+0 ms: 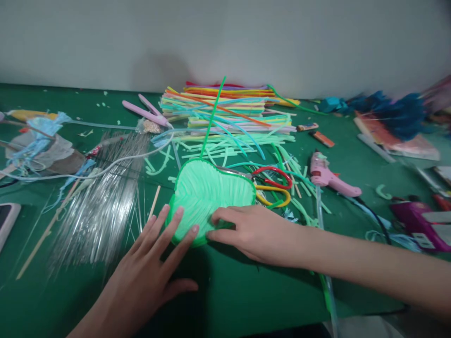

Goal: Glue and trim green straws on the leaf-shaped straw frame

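Note:
A light-green leaf shape [207, 192] made of pipe cleaners lies flat on the green table [246, 300], its green stem [212, 117] sticking up and away. My left hand [151, 267] rests open, fingers spread, with the fingertips on the leaf's near left edge. My right hand [253, 232] comes in from the right and lies flat, its fingertips pressing on the leaf's near right edge. Neither hand holds anything.
A stack of coloured pipe cleaners [225, 110] lies behind the leaf. Scissors with red and yellow handles [273, 188] and a pink glue gun [327, 176] sit to the right. Thin wires [102, 202], pink pliers [148, 112] and a phone [7, 218] lie left.

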A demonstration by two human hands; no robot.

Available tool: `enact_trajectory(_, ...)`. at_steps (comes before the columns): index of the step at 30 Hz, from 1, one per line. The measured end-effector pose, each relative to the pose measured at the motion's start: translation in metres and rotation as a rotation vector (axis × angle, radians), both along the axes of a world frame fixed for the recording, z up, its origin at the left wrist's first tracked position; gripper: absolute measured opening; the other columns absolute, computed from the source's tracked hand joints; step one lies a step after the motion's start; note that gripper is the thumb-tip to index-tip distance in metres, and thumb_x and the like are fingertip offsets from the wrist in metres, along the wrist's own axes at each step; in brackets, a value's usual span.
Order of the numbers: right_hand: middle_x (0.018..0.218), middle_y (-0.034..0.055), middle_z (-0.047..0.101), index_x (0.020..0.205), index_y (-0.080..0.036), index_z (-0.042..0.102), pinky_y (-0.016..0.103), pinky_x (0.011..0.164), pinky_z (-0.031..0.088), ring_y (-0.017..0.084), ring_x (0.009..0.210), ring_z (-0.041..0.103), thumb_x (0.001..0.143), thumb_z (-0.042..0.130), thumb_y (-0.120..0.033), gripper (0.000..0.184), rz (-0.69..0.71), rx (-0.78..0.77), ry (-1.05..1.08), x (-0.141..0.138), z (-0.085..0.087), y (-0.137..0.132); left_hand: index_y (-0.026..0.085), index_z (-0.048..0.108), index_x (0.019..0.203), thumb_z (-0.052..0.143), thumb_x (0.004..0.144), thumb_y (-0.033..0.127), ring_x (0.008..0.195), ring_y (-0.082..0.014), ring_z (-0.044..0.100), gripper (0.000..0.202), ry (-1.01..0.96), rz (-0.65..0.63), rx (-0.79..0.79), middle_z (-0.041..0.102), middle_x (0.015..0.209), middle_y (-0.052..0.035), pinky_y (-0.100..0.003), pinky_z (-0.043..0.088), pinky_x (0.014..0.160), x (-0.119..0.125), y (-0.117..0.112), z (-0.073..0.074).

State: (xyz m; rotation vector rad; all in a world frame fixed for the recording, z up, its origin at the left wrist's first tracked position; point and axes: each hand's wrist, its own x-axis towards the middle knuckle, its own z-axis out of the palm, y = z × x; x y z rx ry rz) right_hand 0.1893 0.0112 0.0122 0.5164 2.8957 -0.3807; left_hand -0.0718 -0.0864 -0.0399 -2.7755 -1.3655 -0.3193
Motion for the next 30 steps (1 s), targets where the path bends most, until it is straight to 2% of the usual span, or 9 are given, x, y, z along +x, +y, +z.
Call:
enact_trajectory(3,0.127,0.0118,0.062,0.129,-0.022,0.064,0.032,0.068,0.05,0.022,0.096,0.065,0.099,0.05,-0.014,0.035,0.004,-0.008,-0.006,0.0,0.0,0.0,0.013,0.023,0.16,0.047,0.097,0.061,0.15,-0.0407,0.034,0.083,-0.128,0.188,-0.062,0.042,0.159,-0.0252,-0.06,0.047,0.11,-0.002,0.011,0.001)
enact_trajectory(5,0.127,0.012,0.063,0.129,-0.022,0.064,0.032,0.07,0.05,0.021,0.096,0.065,0.099,0.05,-0.014,0.035,-0.001,-0.015,0.003,0.0,0.0,0.001,0.012,0.018,0.16,0.052,0.093,0.066,0.149,-0.04,0.036,0.093,-0.17,0.243,-0.134,0.043,0.158,-0.0254,-0.058,0.047,0.111,-0.005,0.019,0.0)
enact_trajectory(9,0.127,0.0122,0.063,0.129,-0.022,0.065,0.032,0.072,0.05,0.021,0.097,0.065,0.099,0.048,-0.012,0.036,-0.005,-0.038,0.02,0.0,0.0,0.002,0.016,0.013,0.161,0.059,0.088,0.067,0.152,-0.0394,0.031,0.101,-0.17,0.216,-0.214,0.04,0.161,-0.0231,-0.061,0.039,0.117,-0.01,0.029,-0.006)
enact_trajectory(13,0.127,0.0119,0.063,0.128,-0.022,0.066,0.032,0.071,0.05,0.021,0.096,0.065,0.099,0.049,-0.012,0.035,-0.009,-0.034,0.04,0.001,-0.002,0.001,0.017,0.012,0.162,0.057,0.088,0.069,0.152,-0.0429,0.029,0.1,-0.141,0.204,-0.149,0.04,0.16,-0.0248,-0.069,0.036,0.114,-0.012,0.027,-0.009)
enact_trajectory(16,0.127,0.0112,0.063,0.127,-0.022,0.066,0.031,0.071,0.05,0.02,0.097,0.065,0.099,0.048,-0.012,0.035,-0.014,-0.029,0.032,0.001,-0.002,0.001,0.019,0.015,0.162,0.053,0.09,0.071,0.151,-0.0438,0.029,0.097,-0.116,0.177,-0.115,0.045,0.158,-0.023,-0.073,0.033,0.113,-0.012,0.027,-0.008)
enact_trajectory(20,0.127,0.0106,0.063,0.127,-0.023,0.066,0.031,0.071,0.049,0.021,0.097,0.065,0.101,0.046,-0.014,0.035,-0.011,-0.024,0.018,0.0,-0.001,0.001,0.018,0.017,0.161,0.049,0.091,0.072,0.151,-0.0434,0.031,0.094,-0.079,0.156,-0.104,0.049,0.155,-0.0218,-0.074,0.032,0.112,-0.009,0.03,-0.007)
enact_trajectory(24,0.127,0.0103,0.063,0.128,-0.023,0.066,0.033,0.07,0.049,0.021,0.097,0.065,0.101,0.047,-0.015,0.034,-0.008,-0.014,0.015,-0.001,-0.002,0.001,0.012,0.013,0.161,0.047,0.091,0.073,0.151,-0.0442,0.03,0.099,-0.109,0.21,-0.098,0.045,0.157,-0.0264,-0.072,0.032,0.113,-0.007,0.032,-0.009)
enact_trajectory(26,0.127,0.0101,0.063,0.128,-0.023,0.066,0.033,0.07,0.049,0.021,0.096,0.065,0.102,0.047,-0.016,0.033,-0.005,-0.013,0.021,0.0,-0.003,0.001,0.011,0.02,0.16,0.048,0.092,0.071,0.15,-0.0447,0.031,0.094,-0.154,0.241,-0.087,0.046,0.155,-0.0272,-0.072,0.033,0.113,-0.008,0.033,-0.01)
enact_trajectory(30,0.124,0.01,0.063,0.127,-0.024,0.066,0.032,0.07,0.049,0.02,0.094,0.065,0.102,0.047,-0.016,0.032,-0.002,0.004,0.037,0.0,-0.005,0.0,0.016,0.047,0.145,0.048,0.1,0.055,0.145,-0.0392,0.045,0.06,-0.264,0.32,-0.056,0.06,0.146,-0.0218,-0.064,0.04,0.114,-0.009,0.033,-0.006)
